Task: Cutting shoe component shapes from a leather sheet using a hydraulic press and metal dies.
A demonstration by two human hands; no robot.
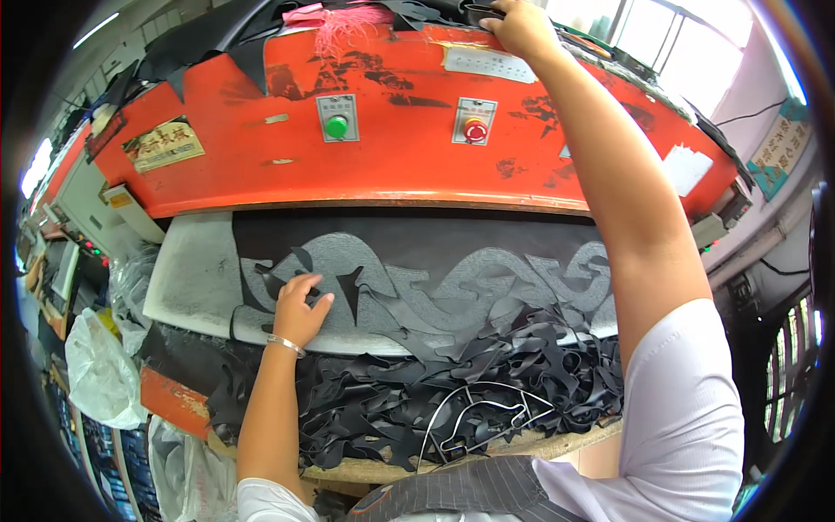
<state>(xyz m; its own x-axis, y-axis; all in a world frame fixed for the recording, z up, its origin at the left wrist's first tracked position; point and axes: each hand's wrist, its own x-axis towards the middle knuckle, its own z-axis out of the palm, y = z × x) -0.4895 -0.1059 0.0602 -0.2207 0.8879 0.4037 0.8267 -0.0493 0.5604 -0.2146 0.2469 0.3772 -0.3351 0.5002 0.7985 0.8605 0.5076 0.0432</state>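
My left hand (300, 309), with a bracelet at the wrist, is over the left part of the press bed. Its thumb stands apart from the fingers, and the fingertips touch or nearly touch a dark scrap (271, 283). Under it lies a black leather-like sheet (417, 228), with curved openings that show the pale grey cutting board (187, 270). Stretched up to the top of the red machine, my right hand (519, 28) has its fingers bent at a dark object (480, 12) whose kind I cannot make out. A curved metal cutting die (470, 387) rests on the scraps near me.
Black offcuts (374, 396) heap along the front ledge. The red press head (391, 165) spans the far side, bearing a green button (337, 127) and a red button (475, 130). Pink strands (348, 30) hang on top. A clear plastic bag (104, 370) hangs at left.
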